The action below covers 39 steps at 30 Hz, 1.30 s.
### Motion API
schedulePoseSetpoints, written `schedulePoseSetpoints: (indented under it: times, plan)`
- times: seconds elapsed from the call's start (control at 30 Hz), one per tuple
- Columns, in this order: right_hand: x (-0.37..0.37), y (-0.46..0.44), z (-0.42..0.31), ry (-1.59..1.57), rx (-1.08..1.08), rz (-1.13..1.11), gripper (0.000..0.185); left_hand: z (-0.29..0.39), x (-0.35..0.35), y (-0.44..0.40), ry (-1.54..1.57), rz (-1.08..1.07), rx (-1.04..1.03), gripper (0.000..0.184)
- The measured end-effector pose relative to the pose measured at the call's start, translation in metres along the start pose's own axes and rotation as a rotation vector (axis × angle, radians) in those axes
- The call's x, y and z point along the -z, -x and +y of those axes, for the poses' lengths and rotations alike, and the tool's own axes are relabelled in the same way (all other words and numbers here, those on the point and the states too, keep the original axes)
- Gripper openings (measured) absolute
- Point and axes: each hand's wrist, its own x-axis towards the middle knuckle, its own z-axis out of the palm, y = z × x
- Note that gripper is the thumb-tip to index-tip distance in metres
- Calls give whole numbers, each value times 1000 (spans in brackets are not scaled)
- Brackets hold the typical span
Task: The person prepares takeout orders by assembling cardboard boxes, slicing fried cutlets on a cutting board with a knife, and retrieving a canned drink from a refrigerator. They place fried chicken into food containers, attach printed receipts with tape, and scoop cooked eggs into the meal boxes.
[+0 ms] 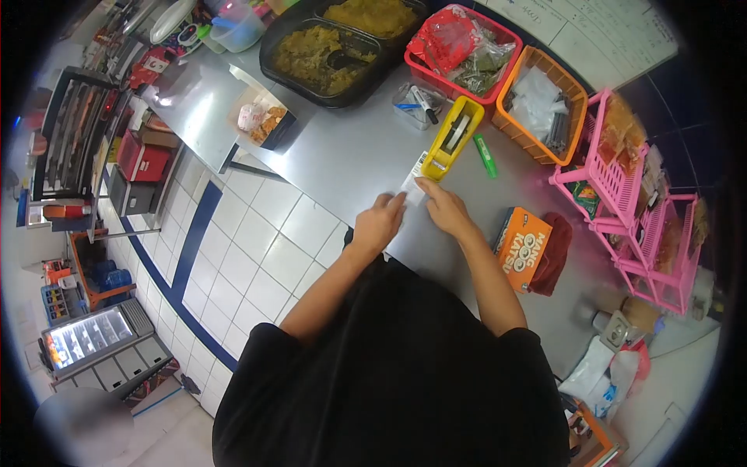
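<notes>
A small white paper slip (413, 189) with a barcode at its upper end lies between my hands, just in front of the yellow tape dispenser (452, 142). My left hand (379, 224) has its fingers closed at the slip's lower left edge. On the slip's right side, the closed fingers of my right hand (444, 207) press its edge. To the right of the dispenser lies a green marker (485, 156). An orange printed box (523, 251) stands to the right of my right forearm, against a dark red cloth (555, 253).
Beyond the hands on the metal table (327, 148) are an open food box (264, 121), a black tray of food (327, 66), a clear pen holder (411, 103), a red basket (492, 92) and an orange basket (537, 145). Pink racks (622, 187) stand at the right.
</notes>
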Motion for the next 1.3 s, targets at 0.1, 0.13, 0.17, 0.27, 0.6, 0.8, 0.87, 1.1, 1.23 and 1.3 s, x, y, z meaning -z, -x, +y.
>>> schedulePoseSetpoints:
  times: [0.1, 0.13, 0.17, 0.27, 0.6, 0.8, 0.87, 1.1, 1.23, 1.3]
  plan:
    - [8, 5, -12, -472, -111, 131, 59, -10, -14, -21, -211, -101, -206, 28]
    - [18, 8, -35, -408, -309, 339, 62, -9, -13, -29, -207, -90, -215, 28]
    - [20, 10, -51, -345, -516, 546, 66, -7, -12, -32, -179, -123, -219, 30]
    - [1, -23, -51, -79, -391, 899, 76, -9, -17, -37, -131, -164, -223, 30]
    - [27, 108, -66, -757, -773, 60, 40, 83, 21, -48, 832, -314, 139, 27]
    - [61, 172, -42, -1168, -523, 877, 14, 153, -45, -31, 598, -212, -521, 38]
    - [91, 189, -18, -1012, -613, 966, 14, 186, -52, -23, 925, -529, -75, 55]
    - [116, 199, 104, -248, -615, 894, 23, 225, -122, -30, 452, -430, -206, 39]
    - [109, 191, 109, -188, -635, 979, 28, 185, -93, -43, 219, -135, -154, 29]
    - [100, 186, 102, -201, -617, 1025, 27, 153, -54, -62, 194, 41, 55, 28]
